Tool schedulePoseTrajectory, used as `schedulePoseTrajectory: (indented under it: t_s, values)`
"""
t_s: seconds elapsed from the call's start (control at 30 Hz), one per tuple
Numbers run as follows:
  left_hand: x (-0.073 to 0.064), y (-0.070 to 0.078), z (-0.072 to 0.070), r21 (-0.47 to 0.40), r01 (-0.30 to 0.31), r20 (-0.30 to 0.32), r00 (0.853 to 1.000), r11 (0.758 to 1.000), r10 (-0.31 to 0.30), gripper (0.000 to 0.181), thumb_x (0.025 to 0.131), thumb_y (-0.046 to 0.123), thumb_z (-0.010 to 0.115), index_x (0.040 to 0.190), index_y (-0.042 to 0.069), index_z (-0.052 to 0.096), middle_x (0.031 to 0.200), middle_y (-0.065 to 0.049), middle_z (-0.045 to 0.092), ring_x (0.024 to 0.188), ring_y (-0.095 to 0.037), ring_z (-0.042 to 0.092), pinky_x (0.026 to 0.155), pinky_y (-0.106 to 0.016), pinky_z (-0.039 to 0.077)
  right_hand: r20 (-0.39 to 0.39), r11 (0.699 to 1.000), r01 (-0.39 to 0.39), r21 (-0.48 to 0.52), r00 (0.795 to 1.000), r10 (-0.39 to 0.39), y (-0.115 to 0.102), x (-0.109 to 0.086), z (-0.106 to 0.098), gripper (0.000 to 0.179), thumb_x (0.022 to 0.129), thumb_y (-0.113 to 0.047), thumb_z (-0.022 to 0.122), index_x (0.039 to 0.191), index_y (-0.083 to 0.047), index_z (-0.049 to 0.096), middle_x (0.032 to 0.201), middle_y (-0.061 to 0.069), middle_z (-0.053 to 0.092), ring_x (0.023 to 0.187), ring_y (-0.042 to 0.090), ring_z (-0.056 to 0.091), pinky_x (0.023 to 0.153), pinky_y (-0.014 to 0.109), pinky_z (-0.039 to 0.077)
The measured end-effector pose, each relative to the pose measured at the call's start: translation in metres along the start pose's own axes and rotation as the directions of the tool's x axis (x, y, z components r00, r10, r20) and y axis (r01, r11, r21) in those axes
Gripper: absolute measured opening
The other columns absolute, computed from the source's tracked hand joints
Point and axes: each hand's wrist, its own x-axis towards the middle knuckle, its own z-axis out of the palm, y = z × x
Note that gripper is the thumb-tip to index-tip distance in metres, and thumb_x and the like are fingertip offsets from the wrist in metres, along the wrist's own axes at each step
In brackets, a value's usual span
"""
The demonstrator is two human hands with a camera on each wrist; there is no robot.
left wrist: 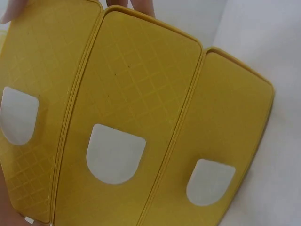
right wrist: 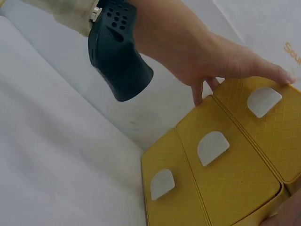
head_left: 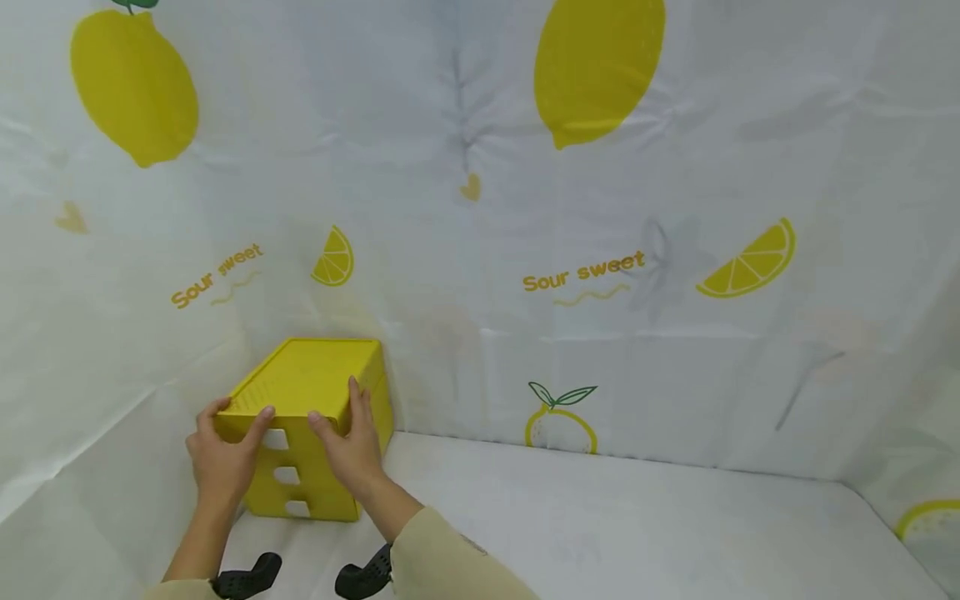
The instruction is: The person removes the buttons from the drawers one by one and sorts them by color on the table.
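A yellow three-drawer box with a whitish tab on each drawer front stands on the white surface, near the back left corner. My left hand grips its upper left front corner, thumb on the front edge and fingers round the side. On the opposite upper corner, my right hand holds it with the thumb at the front edge and fingers along the right side. All the drawer fronts look closed in the left wrist view. In the right wrist view, fingers of my right hand reach behind the side edge.
White cloth printed with lemons hangs behind and at both sides, close to the box. White table surface extends to the right. Black wrist-worn devices sit below both hands.
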Motion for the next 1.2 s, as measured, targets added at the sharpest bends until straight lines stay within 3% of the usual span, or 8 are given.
schedulePoseTrajectory:
  t_s: [0.33, 0.43, 0.57, 0.8, 1.0, 1.2]
  values:
    - [-0.029, 0.009, 0.015, -0.016, -0.104, -0.132, 0.986, 0.994, 0.101, 0.075, 0.088, 0.041, 0.073, 0.144, 0.003, 0.039, 0.130, -0.037, 0.034, 0.112, -0.043, 0.035, 0.078, -0.042, 0.029, 0.009, 0.997, -0.039, 0.064, 0.999, 0.039, 0.001, -0.022, -0.018, 0.077, 0.097, -0.051, 0.062, 0.161, -0.037, 0.022, 0.171, 0.005, 0.017, 0.157, 0.035, 0.021, 0.122, 0.064, 0.024]
    - [-0.039, 0.014, 0.023, -0.036, -0.129, -0.179, 0.976, 0.991, 0.120, 0.080, 0.087, 0.040, 0.074, 0.149, 0.006, 0.036, 0.129, -0.036, 0.034, 0.110, -0.042, 0.034, 0.077, -0.043, 0.027, -0.007, 0.996, -0.033, 0.088, 0.999, 0.034, 0.002, -0.029, -0.026, 0.076, 0.098, -0.051, 0.061, 0.161, -0.036, 0.022, 0.171, 0.005, 0.018, 0.157, 0.034, 0.021, 0.123, 0.063, 0.023]
    - [-0.048, 0.021, 0.030, -0.064, -0.119, -0.203, 0.974, 0.991, 0.104, 0.092, 0.086, 0.042, 0.075, 0.157, 0.010, 0.026, 0.135, -0.035, 0.034, 0.115, -0.043, 0.035, 0.080, -0.047, 0.028, -0.016, 0.994, -0.030, 0.103, 0.999, 0.032, -0.001, -0.037, -0.036, 0.075, 0.099, -0.050, 0.059, 0.161, -0.034, 0.021, 0.170, 0.005, 0.018, 0.157, 0.033, 0.020, 0.124, 0.062, 0.023]
    - [-0.059, 0.034, 0.037, -0.104, -0.132, -0.183, 0.977, 0.986, 0.111, 0.091, 0.082, 0.039, 0.080, 0.152, 0.005, 0.033, 0.134, -0.031, 0.039, 0.119, -0.042, 0.036, 0.086, -0.049, 0.031, -0.030, 0.985, -0.035, 0.171, 0.999, 0.041, 0.003, -0.052, -0.052, 0.076, 0.101, -0.050, 0.056, 0.163, -0.033, 0.015, 0.172, 0.005, 0.011, 0.158, 0.035, 0.013, 0.125, 0.062, 0.017]
    - [-0.068, 0.043, 0.041, -0.160, -0.135, -0.141, 0.984, 0.978, 0.113, 0.091, 0.082, 0.036, 0.082, 0.152, 0.007, 0.032, 0.139, -0.029, 0.037, 0.124, -0.040, 0.036, 0.096, -0.053, 0.033, -0.060, 0.984, 0.009, 0.179, 0.998, 0.001, 0.000, -0.062, -0.064, 0.078, 0.102, -0.049, 0.054, 0.164, -0.027, 0.013, 0.172, 0.008, 0.006, 0.158, 0.036, 0.008, 0.125, 0.062, 0.013]
    - [-0.079, 0.046, 0.046, -0.266, -0.070, -0.066, 0.996, 0.961, 0.054, 0.084, 0.089, 0.032, 0.075, 0.154, 0.007, 0.028, 0.146, -0.026, 0.031, 0.132, -0.037, 0.031, 0.109, -0.064, 0.029, -0.128, 0.991, 0.059, 0.120, 0.991, -0.043, -0.002, -0.068, -0.073, 0.073, 0.103, -0.045, 0.054, 0.162, -0.018, 0.020, 0.171, 0.008, 0.012, 0.158, 0.031, 0.012, 0.126, 0.056, 0.017]
